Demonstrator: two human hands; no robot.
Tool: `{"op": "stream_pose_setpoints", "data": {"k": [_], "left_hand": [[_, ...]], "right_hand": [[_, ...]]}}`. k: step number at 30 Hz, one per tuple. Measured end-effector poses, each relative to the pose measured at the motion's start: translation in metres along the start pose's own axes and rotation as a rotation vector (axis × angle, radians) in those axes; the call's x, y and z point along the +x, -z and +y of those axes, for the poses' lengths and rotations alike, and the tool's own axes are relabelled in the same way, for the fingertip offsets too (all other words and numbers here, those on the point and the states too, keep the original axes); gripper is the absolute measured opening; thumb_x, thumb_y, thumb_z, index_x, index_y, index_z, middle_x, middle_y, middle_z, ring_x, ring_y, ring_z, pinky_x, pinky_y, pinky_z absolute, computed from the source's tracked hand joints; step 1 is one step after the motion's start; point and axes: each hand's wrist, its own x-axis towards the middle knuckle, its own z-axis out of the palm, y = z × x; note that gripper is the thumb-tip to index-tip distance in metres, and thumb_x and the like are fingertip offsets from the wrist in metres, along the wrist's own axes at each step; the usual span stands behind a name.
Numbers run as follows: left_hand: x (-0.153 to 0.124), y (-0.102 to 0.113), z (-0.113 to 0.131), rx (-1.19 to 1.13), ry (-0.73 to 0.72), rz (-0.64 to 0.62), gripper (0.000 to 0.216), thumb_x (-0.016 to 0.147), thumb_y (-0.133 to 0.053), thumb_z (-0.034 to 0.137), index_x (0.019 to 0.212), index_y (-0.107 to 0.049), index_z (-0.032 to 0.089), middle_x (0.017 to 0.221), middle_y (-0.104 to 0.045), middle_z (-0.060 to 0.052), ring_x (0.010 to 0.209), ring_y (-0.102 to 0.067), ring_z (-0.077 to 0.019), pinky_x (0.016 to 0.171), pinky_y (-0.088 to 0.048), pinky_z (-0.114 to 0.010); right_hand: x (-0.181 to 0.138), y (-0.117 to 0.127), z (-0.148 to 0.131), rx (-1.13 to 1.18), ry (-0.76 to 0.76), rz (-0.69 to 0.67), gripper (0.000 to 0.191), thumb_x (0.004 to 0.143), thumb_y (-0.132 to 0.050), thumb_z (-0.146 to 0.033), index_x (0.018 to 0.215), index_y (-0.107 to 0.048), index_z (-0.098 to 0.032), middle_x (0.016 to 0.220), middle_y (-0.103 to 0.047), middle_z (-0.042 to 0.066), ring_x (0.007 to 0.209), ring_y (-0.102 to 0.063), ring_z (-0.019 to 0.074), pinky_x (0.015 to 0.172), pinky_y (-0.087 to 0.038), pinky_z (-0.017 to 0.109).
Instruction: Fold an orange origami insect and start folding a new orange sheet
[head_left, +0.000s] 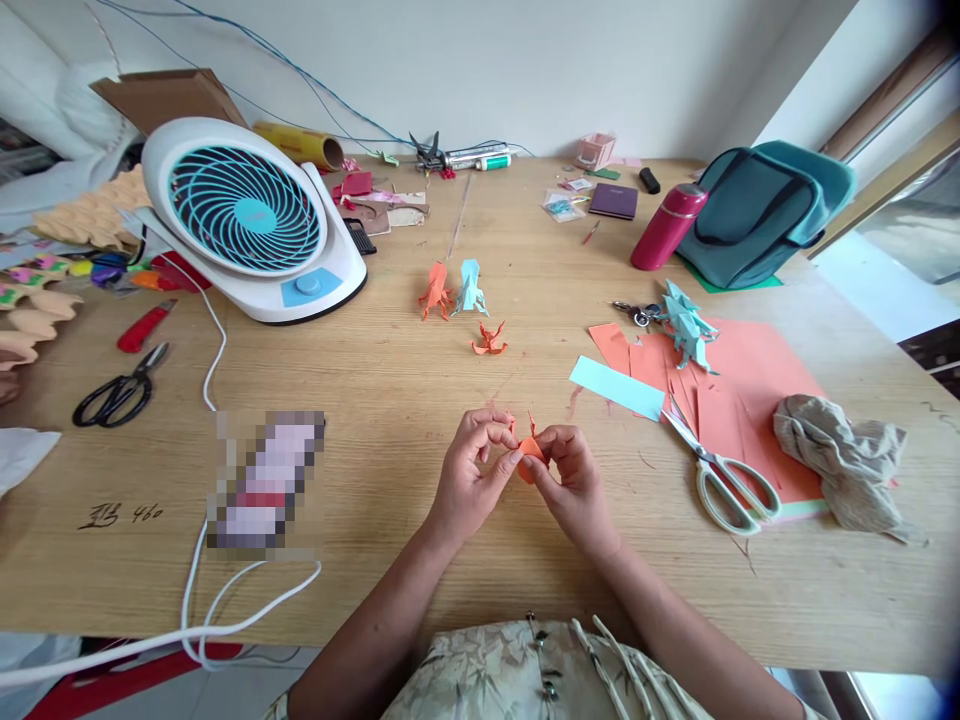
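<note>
Between my two hands is a small orange folded paper figure (531, 462), with thin points sticking up at its far side. My left hand (478, 470) pinches its left edge with thumb and index finger. On the right edge, the thumb and fingers of my right hand (576, 485) are closed too. Part of the figure is hidden by my fingertips. Beyond my hands lies an orange paper piece with curled points (489, 340). Behind that stand an orange origami figure (436, 290) and a light blue origami figure (470, 288), side by side.
At right are scissors (720, 480), a blue paper strip (616, 387), orange sheets (780, 370), several blue origami figures (686, 325), a cloth (840, 455), a red bottle (669, 226) and a teal bag (757, 215). At left are a fan (255, 215), black scissors (120, 390), a pixelated phone (270, 480) and white cables (196, 560).
</note>
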Motion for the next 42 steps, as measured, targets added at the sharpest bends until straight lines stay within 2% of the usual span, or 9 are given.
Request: {"op": "stream_pose_setpoints", "data": {"k": [5,10,12,18,27,29,32,34,42], "left_hand": [[0.002,0.004,-0.003,0.008,0.006,-0.074,0.008,0.094,-0.061,0.026,0.089,-0.064,0.022,0.119,-0.057,-0.009,0.117,-0.054,-0.0232,0.078,-0.043,-0.029],[0.003,0.006,0.003,0.042,-0.014,-0.114,0.013,0.096,-0.058,0.026,0.086,-0.065,0.021,0.121,-0.057,-0.010,0.123,-0.052,-0.0250,0.100,-0.041,-0.039],[0.003,0.007,0.004,0.040,-0.012,-0.122,0.013,0.095,-0.058,0.027,0.086,-0.064,0.020,0.121,-0.057,-0.011,0.124,-0.052,-0.0254,0.104,-0.040,-0.041],[0.002,0.008,0.000,-0.013,0.020,-0.157,0.013,0.096,-0.058,0.028,0.086,-0.062,0.021,0.124,-0.056,-0.011,0.127,-0.050,-0.0256,0.104,-0.042,-0.041],[0.004,0.008,0.002,-0.039,-0.044,-0.204,0.011,0.097,-0.056,0.024,0.087,-0.061,0.021,0.114,-0.058,-0.009,0.130,-0.048,-0.0249,0.108,-0.039,-0.041],[0.003,0.007,0.002,-0.013,-0.041,-0.173,0.009,0.096,-0.058,0.023,0.088,-0.061,0.021,0.121,-0.058,-0.010,0.128,-0.051,-0.0249,0.101,-0.043,-0.038],[0.000,0.003,-0.001,0.062,-0.049,-0.022,0.004,0.091,-0.064,0.022,0.088,-0.061,0.021,0.126,-0.059,-0.010,0.122,-0.054,-0.0246,0.084,-0.046,-0.033],[-0.001,0.001,-0.003,0.105,-0.057,0.064,0.004,0.089,-0.067,0.021,0.088,-0.063,0.022,0.124,-0.061,-0.009,0.119,-0.056,-0.0242,0.080,-0.046,-0.031],[-0.004,-0.005,-0.003,0.061,-0.033,0.110,0.003,0.088,-0.069,0.022,0.089,-0.071,0.022,0.117,-0.064,-0.009,0.118,-0.060,-0.0244,0.099,-0.049,-0.040]], "right_hand": [[0.002,0.002,0.000,0.182,-0.121,-0.083,0.019,0.091,-0.067,-0.034,0.099,-0.052,-0.026,0.085,-0.054,-0.002,0.069,-0.048,0.0124,0.062,-0.041,0.027],[0.005,0.002,-0.004,0.250,-0.152,-0.114,0.024,0.089,-0.070,-0.040,0.096,-0.053,-0.025,0.082,-0.054,-0.002,0.070,-0.049,0.0129,0.060,-0.039,0.026],[0.006,0.002,-0.004,0.257,-0.159,-0.108,0.025,0.088,-0.071,-0.040,0.095,-0.052,-0.025,0.081,-0.054,-0.002,0.070,-0.049,0.0130,0.062,-0.039,0.027],[0.004,0.001,-0.002,0.277,-0.162,-0.091,0.022,0.089,-0.071,-0.034,0.095,-0.053,-0.024,0.082,-0.054,-0.002,0.071,-0.049,0.0123,0.064,-0.039,0.027],[0.004,0.000,-0.006,0.314,-0.186,-0.119,0.023,0.089,-0.070,-0.035,0.096,-0.052,-0.024,0.080,-0.052,-0.002,0.068,-0.047,0.0117,0.058,-0.037,0.025],[0.003,-0.001,-0.005,0.282,-0.161,-0.105,0.020,0.090,-0.069,-0.033,0.096,-0.052,-0.024,0.082,-0.052,-0.002,0.068,-0.047,0.0117,0.059,-0.037,0.025],[0.000,-0.002,-0.004,0.224,-0.126,-0.058,0.016,0.092,-0.067,-0.030,0.097,-0.052,-0.025,0.083,-0.052,-0.002,0.069,-0.046,0.0116,0.060,-0.038,0.025],[-0.001,-0.003,-0.004,0.178,-0.106,-0.017,0.015,0.092,-0.066,-0.028,0.099,-0.053,-0.025,0.085,-0.052,-0.001,0.070,-0.047,0.0118,0.060,-0.039,0.026],[-0.005,-0.005,0.000,-0.086,0.038,0.105,0.013,0.092,-0.065,-0.023,0.099,-0.054,-0.025,0.091,-0.055,0.000,0.077,-0.052,0.0138,0.068,-0.043,0.027]]}}
